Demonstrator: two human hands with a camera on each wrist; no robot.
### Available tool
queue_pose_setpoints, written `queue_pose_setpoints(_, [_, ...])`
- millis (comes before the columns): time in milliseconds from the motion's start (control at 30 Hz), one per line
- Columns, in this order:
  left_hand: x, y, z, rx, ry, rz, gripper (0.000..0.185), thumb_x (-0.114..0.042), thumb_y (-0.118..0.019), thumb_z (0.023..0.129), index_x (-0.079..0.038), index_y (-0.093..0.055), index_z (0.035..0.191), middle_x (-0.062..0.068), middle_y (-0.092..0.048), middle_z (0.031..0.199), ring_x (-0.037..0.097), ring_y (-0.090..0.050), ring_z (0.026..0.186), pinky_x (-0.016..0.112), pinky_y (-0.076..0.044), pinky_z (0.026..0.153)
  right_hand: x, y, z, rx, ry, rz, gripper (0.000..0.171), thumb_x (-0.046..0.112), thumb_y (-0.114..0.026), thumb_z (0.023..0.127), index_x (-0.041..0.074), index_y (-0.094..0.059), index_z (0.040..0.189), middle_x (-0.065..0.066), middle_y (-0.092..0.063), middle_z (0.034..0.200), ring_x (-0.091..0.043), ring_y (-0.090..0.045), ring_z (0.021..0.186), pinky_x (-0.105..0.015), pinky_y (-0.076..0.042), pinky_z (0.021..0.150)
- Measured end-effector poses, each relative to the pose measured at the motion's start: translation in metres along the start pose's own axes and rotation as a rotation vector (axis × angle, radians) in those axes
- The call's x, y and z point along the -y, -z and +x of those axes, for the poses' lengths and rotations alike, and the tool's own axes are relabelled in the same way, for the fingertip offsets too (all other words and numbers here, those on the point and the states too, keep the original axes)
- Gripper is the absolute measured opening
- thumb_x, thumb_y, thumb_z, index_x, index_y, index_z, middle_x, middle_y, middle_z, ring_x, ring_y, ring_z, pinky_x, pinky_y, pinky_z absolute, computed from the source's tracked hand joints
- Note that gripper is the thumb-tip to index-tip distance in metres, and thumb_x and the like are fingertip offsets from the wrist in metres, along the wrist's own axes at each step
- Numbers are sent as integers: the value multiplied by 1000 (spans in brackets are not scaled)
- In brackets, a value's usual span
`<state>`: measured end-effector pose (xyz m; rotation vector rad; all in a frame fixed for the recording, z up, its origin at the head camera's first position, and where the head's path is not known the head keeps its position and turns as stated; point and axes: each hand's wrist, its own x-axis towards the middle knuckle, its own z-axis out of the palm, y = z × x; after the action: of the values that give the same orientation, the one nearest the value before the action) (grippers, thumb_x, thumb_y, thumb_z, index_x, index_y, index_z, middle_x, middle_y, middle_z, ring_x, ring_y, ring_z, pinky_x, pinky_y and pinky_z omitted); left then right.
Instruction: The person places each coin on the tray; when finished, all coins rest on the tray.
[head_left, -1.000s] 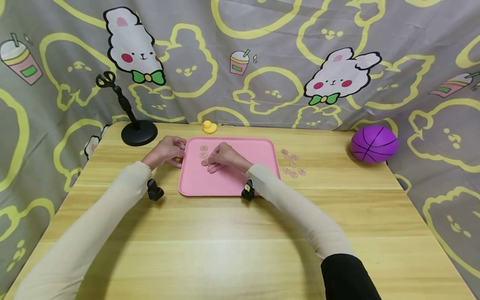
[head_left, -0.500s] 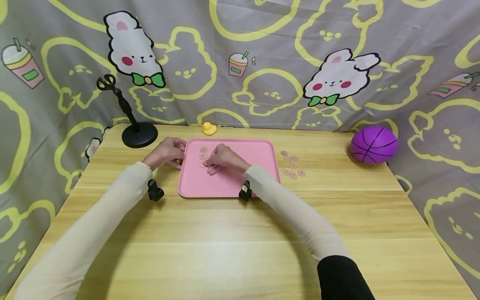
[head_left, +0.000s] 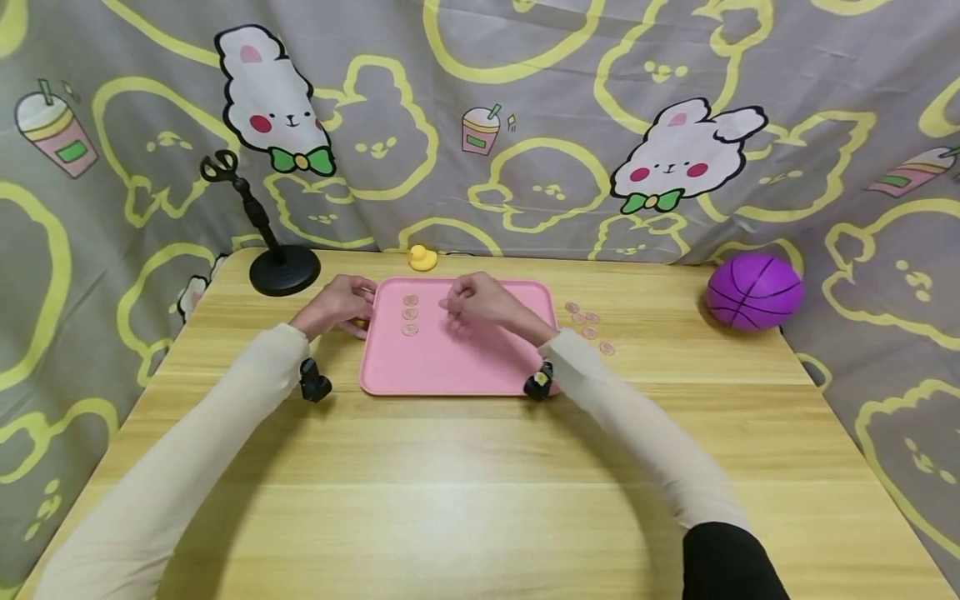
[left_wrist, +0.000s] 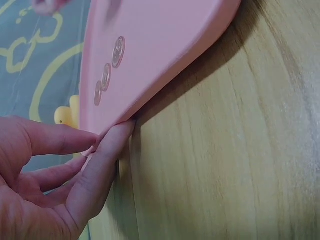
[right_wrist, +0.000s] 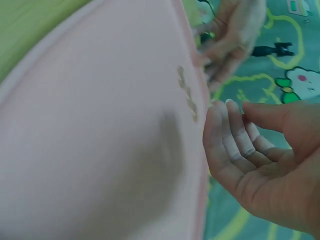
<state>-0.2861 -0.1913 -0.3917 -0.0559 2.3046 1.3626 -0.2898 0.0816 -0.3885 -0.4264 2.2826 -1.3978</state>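
Three coins (head_left: 410,314) lie in a column on the left part of the pink tray (head_left: 450,371); the left wrist view shows these coins (left_wrist: 118,52) flat and apart. My left hand (head_left: 341,304) pinches the tray's left edge between thumb and fingers, plain in the left wrist view, where the hand (left_wrist: 65,175) is close. Over the tray, right of the coins, my right hand (head_left: 483,302) hovers. In the right wrist view the right hand (right_wrist: 265,160) has loosely bent fingers, thumb near the fingertips, and nothing visible between them.
More coins (head_left: 592,318) lie on the wooden table (head_left: 450,483) right of the tray, partly behind the right sleeve. A yellow rubber duck (head_left: 423,258) sits behind the tray. A black stand (head_left: 285,270) is at back left, a purple ball (head_left: 754,292) at back right.
My right hand has left the lowest coin in the column and moved right and up, uncovering that coin. The left hand stays at the tray's edge.
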Motion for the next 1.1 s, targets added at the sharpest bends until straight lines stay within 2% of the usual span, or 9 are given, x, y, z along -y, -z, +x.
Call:
queue_pose_setpoints(100, [0,-1,1,2,-5,0,62,5,-59,97,8,-38,155,29,-50,141,32,-65,106,32,-67,72,-4,23,-15,-66,39,-38,16,13,-67,103,-2,-68,103,-21,-74,96,-37,-73,87,-54,-64,85])
queue_pose_setpoints(200, [0,-1,1,4,-5,-3,63,5,-59,97,7,-37,156,29,-50,141,31,-66,105,32,-67,72,-12,47,-28,-118,42,-38,16,13,-66,103,-3,-66,105,-26,-73,99,-46,-71,94,-57,-63,87])
queue_pose_setpoints(300, [0,-1,1,9,-2,-4,64,5,-59,96,8,-36,156,30,-49,141,31,-66,104,33,-67,72,-22,70,-41,-173,21,-46,17,12,-66,104,-4,-65,107,-28,-72,103,-46,-71,97,-56,-63,87])
queue_pose_setpoints(467, [0,0,0,14,6,-2,66,4,-59,96,7,-35,157,30,-49,143,32,-65,107,34,-68,73,-37,103,-58,-241,11,-53,20,11,-65,104,-8,-62,109,-31,-70,108,-37,-74,92,-50,-66,84])
queue_pose_setpoints(667, [1,2,-1,12,13,0,67,3,-60,95,7,-34,158,30,-49,143,32,-66,105,35,-68,74,-59,133,-71,-296,9,-85,21,7,-64,104,-12,-59,111,-22,-68,99,-15,-72,79,-42,-67,79])
queue_pose_setpoints(833, [1,1,-1,17,13,0,67,3,-59,95,7,-35,157,29,-49,140,32,-65,105,36,-68,75,-78,150,-79,-352,-22,-171,19,3,-63,103,-12,-60,114,-21,-65,103,-19,-70,83,-33,-67,76])
queue_pose_setpoints(967, [1,0,-1,14,21,-4,67,3,-59,95,6,-35,158,28,-49,140,32,-64,107,37,-68,76,-93,162,-83,-341,-38,-226,20,0,-61,102,-12,-60,118,-24,-63,109,-26,-66,90,-29,-65,76])
queue_pose_setpoints(1100, [2,0,1,8,20,-3,65,4,-59,96,6,-37,157,28,-50,139,31,-65,105,35,-68,76,-105,170,-88,-249,-44,-318,29,1,-64,100,-12,-58,126,-33,-63,118,-41,-66,103,-26,-60,79])
